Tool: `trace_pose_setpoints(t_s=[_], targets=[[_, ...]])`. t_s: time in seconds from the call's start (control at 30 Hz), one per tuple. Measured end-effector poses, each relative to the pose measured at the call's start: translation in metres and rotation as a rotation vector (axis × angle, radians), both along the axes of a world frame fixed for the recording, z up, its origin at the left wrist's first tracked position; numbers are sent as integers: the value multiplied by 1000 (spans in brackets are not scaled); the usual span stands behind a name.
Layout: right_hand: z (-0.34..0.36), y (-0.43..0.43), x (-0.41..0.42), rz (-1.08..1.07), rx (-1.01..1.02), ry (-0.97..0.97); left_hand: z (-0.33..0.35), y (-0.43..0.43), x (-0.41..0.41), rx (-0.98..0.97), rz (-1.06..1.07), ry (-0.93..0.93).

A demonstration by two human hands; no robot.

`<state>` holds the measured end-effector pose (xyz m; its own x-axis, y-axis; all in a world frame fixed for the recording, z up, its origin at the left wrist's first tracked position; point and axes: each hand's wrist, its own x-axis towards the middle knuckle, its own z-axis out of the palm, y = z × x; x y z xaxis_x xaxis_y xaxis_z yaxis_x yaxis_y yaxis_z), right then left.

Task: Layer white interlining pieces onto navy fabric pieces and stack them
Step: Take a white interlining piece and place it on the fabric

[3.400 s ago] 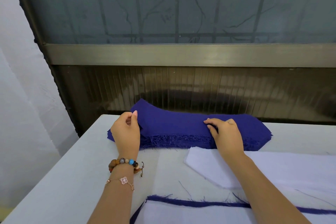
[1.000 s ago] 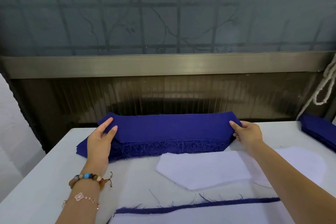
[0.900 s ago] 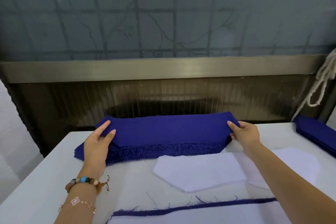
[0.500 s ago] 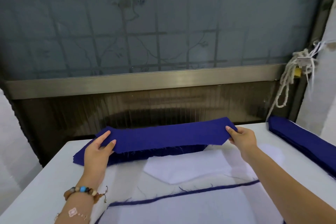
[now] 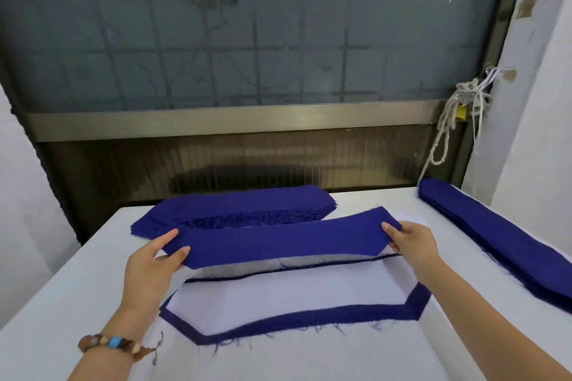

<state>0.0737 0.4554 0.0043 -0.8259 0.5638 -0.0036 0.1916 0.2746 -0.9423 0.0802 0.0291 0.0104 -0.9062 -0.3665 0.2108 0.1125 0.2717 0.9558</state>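
Above the white interlining (image 5: 288, 294) lying flat on the worktop (image 5: 62, 303), a long navy fabric piece (image 5: 278, 241) is held up, stretched between two hands. The left hand (image 5: 151, 263) pinches its left end between thumb and fingers, and the right hand (image 5: 411, 241) grips its right end the same way. The piece is a woven strip with angled corners and loose threads along its edges. The interlining is smooth and matte, with clipped corners. It sits on a larger navy piece (image 5: 297, 320) whose frayed border shows round it. Behind the interlining lies a thick navy stack (image 5: 247, 210) with fuzzy edges. To the interlining's right, well apart, lies a second navy stack (image 5: 501, 235). A beaded bracelet (image 5: 114, 345) circles the left wrist.
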Motion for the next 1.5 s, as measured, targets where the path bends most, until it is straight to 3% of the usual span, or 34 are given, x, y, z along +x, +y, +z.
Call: trace_pose_setpoints(t_s=[0.3, 0.73, 1.5], targets=[[-25, 9, 45, 62, 205, 43, -16, 11, 41, -105, 46, -157], [-34, 17, 63, 77, 306, 79, -20, 10, 59, -165, -13, -264], [-35, 21, 64, 70, 450, 10, -36, -1, 58, -381, 12, -107]])
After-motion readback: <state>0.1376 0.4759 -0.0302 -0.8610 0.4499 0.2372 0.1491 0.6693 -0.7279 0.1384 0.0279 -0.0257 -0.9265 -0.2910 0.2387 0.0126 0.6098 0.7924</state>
